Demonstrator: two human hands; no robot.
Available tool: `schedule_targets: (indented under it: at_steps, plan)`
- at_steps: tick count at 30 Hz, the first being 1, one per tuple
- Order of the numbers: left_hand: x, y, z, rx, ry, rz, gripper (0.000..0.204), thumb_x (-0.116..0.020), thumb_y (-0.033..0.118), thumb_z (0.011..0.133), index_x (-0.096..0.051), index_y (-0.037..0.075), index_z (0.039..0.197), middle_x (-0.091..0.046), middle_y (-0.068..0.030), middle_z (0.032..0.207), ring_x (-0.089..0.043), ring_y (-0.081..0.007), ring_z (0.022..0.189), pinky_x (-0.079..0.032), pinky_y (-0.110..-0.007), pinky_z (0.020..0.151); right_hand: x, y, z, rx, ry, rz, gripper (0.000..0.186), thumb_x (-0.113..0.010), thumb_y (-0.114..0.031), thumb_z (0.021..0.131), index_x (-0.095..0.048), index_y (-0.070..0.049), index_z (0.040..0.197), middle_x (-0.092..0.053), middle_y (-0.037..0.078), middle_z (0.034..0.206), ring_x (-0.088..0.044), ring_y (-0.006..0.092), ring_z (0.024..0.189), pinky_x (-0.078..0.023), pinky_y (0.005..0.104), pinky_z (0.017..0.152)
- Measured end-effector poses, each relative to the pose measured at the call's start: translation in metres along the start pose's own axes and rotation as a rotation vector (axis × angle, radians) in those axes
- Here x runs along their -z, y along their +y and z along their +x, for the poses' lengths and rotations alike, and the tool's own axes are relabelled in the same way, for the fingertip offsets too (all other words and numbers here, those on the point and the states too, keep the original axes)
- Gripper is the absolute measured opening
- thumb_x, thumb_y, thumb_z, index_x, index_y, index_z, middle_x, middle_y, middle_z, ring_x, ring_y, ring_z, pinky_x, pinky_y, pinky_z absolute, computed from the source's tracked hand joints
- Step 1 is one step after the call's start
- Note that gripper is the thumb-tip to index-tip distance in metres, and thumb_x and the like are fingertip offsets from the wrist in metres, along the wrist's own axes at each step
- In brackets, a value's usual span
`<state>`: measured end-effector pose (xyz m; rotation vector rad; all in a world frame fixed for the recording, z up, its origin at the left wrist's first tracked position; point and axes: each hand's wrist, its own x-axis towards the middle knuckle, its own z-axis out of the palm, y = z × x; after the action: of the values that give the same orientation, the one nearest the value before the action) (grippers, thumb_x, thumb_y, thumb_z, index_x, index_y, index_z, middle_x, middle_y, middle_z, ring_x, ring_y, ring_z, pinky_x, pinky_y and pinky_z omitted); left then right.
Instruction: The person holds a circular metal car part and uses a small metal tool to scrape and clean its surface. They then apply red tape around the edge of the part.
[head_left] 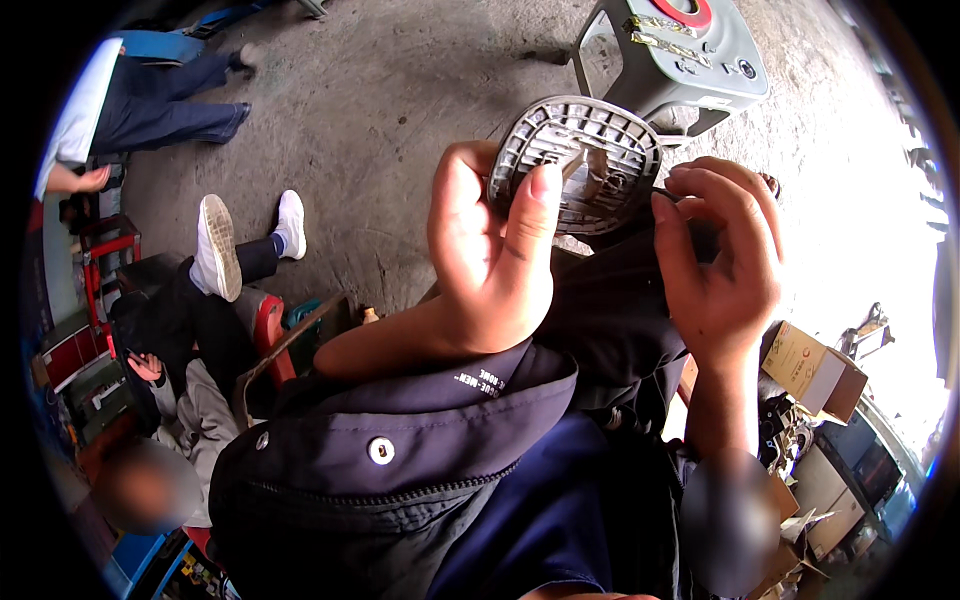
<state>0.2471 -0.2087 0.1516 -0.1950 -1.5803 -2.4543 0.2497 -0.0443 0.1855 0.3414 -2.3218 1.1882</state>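
I see left hand (pixel 490 245) fingers closed on ribbed oval part (pixel 612 170), centre; right hand (pixel 725 245) curled beside its right edge, hold unclear to me. Cardboard box (pixel 800 370) right, contents hidden. Concrete floor (pixel 370 110) extends far left.

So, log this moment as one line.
left hand: holding ribbed grey rounded part | right hand: beside part, fingers curled, grip unclear | grey stool: beyond hands

A: Outer layer?
B: Dark jacket (pixel 330 435), purplish-grey where lit. Round silvery snap (pixel 381 451) on the flap; dark toothed zip (pixel 395 503) curving below.
A: Markings?
B: Small white lettering (pixel 478 383) on dark cloth beyond the flap's edge.
A: Rest?
B: Navy shirt (pixel 545 515). Blackish trousers (pixel 615 295), creased. Left hand (pixel 495 240), right hand (pixel 725 260): both bare.
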Motion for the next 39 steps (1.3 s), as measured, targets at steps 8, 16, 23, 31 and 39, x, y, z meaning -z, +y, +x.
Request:
schedule_targets:
  at_steps: [8, 16, 23, 31, 39]
  plan:
    - [0.004, 0.000, -0.003, 0.039, 0.006, -0.071, 0.019, -0.047, 0.008, 0.100, -0.043, -0.002, 0.116, -0.057, -0.0176, 0.111, -0.062, -0.0233, 0.099, -0.057, -0.043, 0.085, -0.003, -0.014, -0.009, -0.504, -0.150, 0.328, 0.023, -0.072, -0.001, 0.080, -0.065, 0.002, 0.102, -0.068, 0.010, 0.087, -0.068, 0.0139, 0.072, -0.054, 0.0238, 0.061]
    - [-0.002, 0.003, 0.006, 0.057, 0.017, 0.029, 0.044, -0.044, 0.004, 0.100, -0.031, -0.001, 0.141, -0.056, -0.0192, 0.123, -0.061, -0.0231, 0.107, -0.056, -0.038, 0.087, -0.007, -0.010, -0.011, 0.062, -0.085, -0.218, 0.025, -0.077, -0.002, 0.074, -0.067, 0.002, 0.097, -0.067, 0.012, 0.086, -0.068, 0.0224, 0.073, -0.056, 0.0305, 0.064]
    - [0.001, -0.002, 0.007, -0.090, -0.020, 0.213, 0.042, -0.043, 0.000, 0.098, -0.035, -0.007, 0.139, -0.061, -0.0189, 0.116, -0.062, -0.0192, 0.102, -0.051, -0.032, 0.092, -0.003, -0.006, -0.003, 0.452, -0.186, -0.387, 0.031, -0.070, -0.001, 0.063, -0.065, 0.007, 0.092, -0.062, 0.013, 0.086, -0.064, 0.0248, 0.071, -0.055, 0.0325, 0.063]
    - [0.000, -0.005, 0.003, -0.100, -0.056, 0.337, 0.038, -0.046, -0.001, 0.098, -0.043, -0.009, 0.134, -0.061, -0.0142, 0.115, -0.059, -0.0152, 0.101, -0.047, -0.029, 0.092, 0.005, -0.002, 0.001, 0.467, -0.247, -0.401, 0.023, -0.067, 0.003, 0.063, -0.062, 0.003, 0.085, -0.059, 0.010, 0.079, -0.061, 0.0223, 0.065, -0.052, 0.0314, 0.058]
    - [0.006, -0.004, 0.004, -0.054, -0.164, 0.348, 0.040, -0.046, 0.002, 0.099, -0.037, -0.009, 0.136, -0.053, -0.0177, 0.125, -0.055, -0.0207, 0.112, -0.042, -0.031, 0.099, 0.013, -0.005, 0.002, 0.381, -0.288, -0.281, 0.023, -0.072, 0.004, 0.066, -0.063, 0.002, 0.087, -0.061, 0.011, 0.081, -0.063, 0.0248, 0.068, -0.054, 0.0332, 0.060]
